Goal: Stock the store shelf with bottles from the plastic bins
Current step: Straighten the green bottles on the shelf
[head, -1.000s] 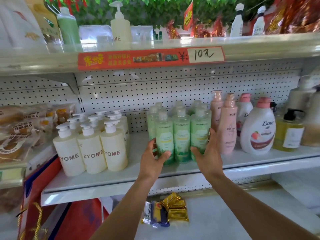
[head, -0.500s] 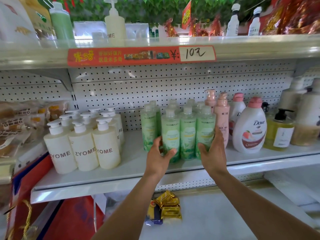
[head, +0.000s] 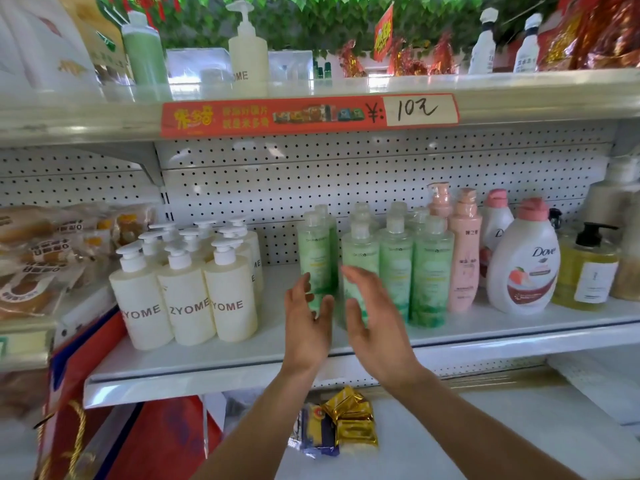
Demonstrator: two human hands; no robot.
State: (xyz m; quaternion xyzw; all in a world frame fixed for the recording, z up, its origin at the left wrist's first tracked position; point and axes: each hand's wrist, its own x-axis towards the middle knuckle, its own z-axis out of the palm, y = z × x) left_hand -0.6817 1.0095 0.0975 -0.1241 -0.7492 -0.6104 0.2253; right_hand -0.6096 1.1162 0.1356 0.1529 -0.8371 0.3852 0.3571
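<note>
The green bottles (head: 377, 268) stand upright in a tight cluster at the middle of the frame, on the white shelf (head: 214, 362). In front of them, palms facing each other, the left hand (head: 306, 320) and right hand (head: 372, 317) are spread with fingers loose, grasping nothing. Cream pump bottles (head: 183, 292) stand left of centre; pink bottles (head: 462, 251) and a white Dove bottle (head: 523, 261) right of centre
</note>
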